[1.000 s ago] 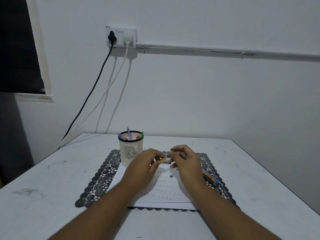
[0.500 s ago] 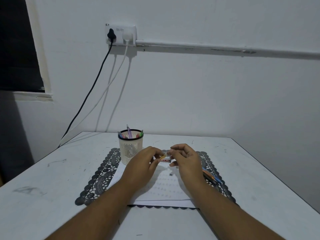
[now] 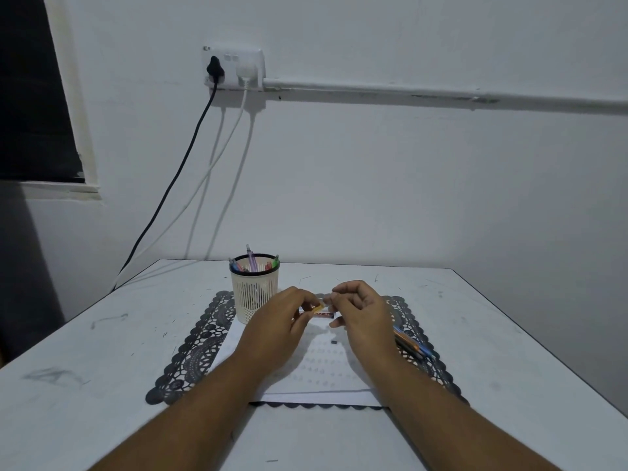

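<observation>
Your left hand pinches small orange piece above paper; your right hand curled beside it, grip unclear. Paper on black lace mat, scuffed white table; pen cup behind; socket on wall.

The mat lies centred on the surface, with the sheet of paper on it. The pen holder stands on the mat's far left part, pens in it. Right of the sheet, loose pens lie on the mat. The left hand and right hand sit above the sheet's far edge, a small item between them
</observation>
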Demonstrator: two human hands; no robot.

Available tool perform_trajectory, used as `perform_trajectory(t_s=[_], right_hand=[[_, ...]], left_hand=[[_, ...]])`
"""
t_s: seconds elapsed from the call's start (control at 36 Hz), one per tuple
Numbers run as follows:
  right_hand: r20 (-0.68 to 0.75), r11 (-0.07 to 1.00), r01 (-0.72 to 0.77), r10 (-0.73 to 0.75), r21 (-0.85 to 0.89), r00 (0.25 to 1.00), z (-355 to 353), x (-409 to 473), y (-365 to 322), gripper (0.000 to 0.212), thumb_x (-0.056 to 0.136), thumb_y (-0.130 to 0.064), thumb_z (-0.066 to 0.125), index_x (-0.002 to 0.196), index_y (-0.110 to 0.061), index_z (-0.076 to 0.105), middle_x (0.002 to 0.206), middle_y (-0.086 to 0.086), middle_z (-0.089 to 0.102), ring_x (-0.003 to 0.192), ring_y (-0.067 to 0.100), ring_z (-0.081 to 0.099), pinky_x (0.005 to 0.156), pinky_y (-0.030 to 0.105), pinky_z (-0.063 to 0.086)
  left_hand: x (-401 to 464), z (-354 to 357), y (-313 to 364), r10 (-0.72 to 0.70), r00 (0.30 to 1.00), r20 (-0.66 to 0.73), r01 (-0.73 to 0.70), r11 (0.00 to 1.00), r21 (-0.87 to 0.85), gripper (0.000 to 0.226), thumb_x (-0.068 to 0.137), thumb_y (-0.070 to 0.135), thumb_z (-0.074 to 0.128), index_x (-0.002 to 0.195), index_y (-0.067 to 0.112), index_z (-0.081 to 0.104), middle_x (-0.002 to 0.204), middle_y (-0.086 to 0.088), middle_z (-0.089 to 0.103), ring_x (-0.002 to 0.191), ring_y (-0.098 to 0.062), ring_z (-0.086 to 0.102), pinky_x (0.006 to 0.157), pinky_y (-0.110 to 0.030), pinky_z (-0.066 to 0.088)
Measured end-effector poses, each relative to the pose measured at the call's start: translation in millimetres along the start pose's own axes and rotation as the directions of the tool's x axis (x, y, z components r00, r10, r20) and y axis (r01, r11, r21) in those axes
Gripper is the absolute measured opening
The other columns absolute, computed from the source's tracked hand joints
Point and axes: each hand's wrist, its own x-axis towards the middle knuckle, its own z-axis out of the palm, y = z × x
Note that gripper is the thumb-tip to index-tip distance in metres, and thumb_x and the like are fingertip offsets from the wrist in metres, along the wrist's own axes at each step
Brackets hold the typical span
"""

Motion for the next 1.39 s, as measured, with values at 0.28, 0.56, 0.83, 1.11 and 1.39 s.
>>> perform_trajectory(t_s=[0.28, 0.56, 0.83, 1.11, 1.39], right_hand=[[-0.033, 0.999, 0.022, -0.023, -0.030, 0.999, -1.1, 0.3, 0.8, 0.006, 0.095, -0.004, 0.071, 0.093, -0.010, 0.070, 0.084, 0.011, 0.074, 0.075, 0.021, 0.071, 0.062, 0.032, 0.060], [-0.024, 1.000, 0.018, -0.019, -0.021, 1.000, -0.6, -0.3, 1.3, 0.006, 0.094, -0.005, 0.071, 0.092, -0.010, 0.068, 0.084, 0.012, 0.073, 0.077, 0.022, 0.071, 0.061, 0.030, 0.058], [-0.006, 1.000, 0.021, -0.021, -0.001, 1.000, -0.6, -0.3, 0.0, 0.006, 0.095, -0.003, 0.070, 0.093, -0.008, 0.068, 0.084, 0.014, 0.072, 0.074, 0.020, 0.069, 0.061, 0.031, 0.058], [-0.011, 1.000, 0.021, -0.021, -0.017, 1.000, 0.1, -0.4, 4.1, 0.006, 0.095, -0.003, 0.070, 0.093, -0.008, 0.069, 0.084, 0.013, 0.073, 0.076, 0.023, 0.069, 0.064, 0.036, 0.060], [0.036, 0.987, 0.060, -0.056, -0.149, 0.998, 0.6, -4.3, 1.1, 0.013, 0.096, -0.009, 0.069, 0.089, -0.016, 0.078, 0.085, 0.005, 0.076, 0.080, 0.028, 0.071, 0.063, 0.053, 0.060]], left_hand=[[0.7, 0.1, -1.1, -0.001, 1.000, -0.003, 0.001, 1.000, 0.003, 0.014, 0.101, 0.024, 0.062, 0.112, 0.032, 0.066, 0.100, 0.023, 0.059, 0.092, -0.001, 0.056, 0.071, -0.013, 0.041], [0.3, 0.7, -2.3, 0.003, 1.000, -0.009, -0.003, 1.000, -0.008, 0.016, 0.100, 0.022, 0.063, 0.111, 0.033, 0.066, 0.099, 0.024, 0.059, 0.092, -0.002, 0.057, 0.072, -0.016, 0.043], [0.7, -0.7, -1.3, 0.012, 1.000, -0.016, -0.012, 1.000, 0.001, 0.015, 0.100, 0.022, 0.063, 0.111, 0.031, 0.066, 0.098, 0.025, 0.057, 0.091, 0.000, 0.056, 0.071, -0.013, 0.041], [0.8, -0.8, -0.3, 0.009, 1.000, -0.014, -0.009, 1.000, 0.001, 0.014, 0.100, 0.024, 0.063, 0.111, 0.031, 0.066, 0.099, 0.023, 0.059, 0.092, -0.003, 0.057, 0.071, -0.013, 0.041], [0.9, -0.2, 0.0, 0.025, 1.000, -0.016, -0.025, 1.000, -0.009, 0.014, 0.101, 0.024, 0.062, 0.113, 0.030, 0.066, 0.099, 0.021, 0.059, 0.090, -0.004, 0.057, 0.070, -0.017, 0.042]])
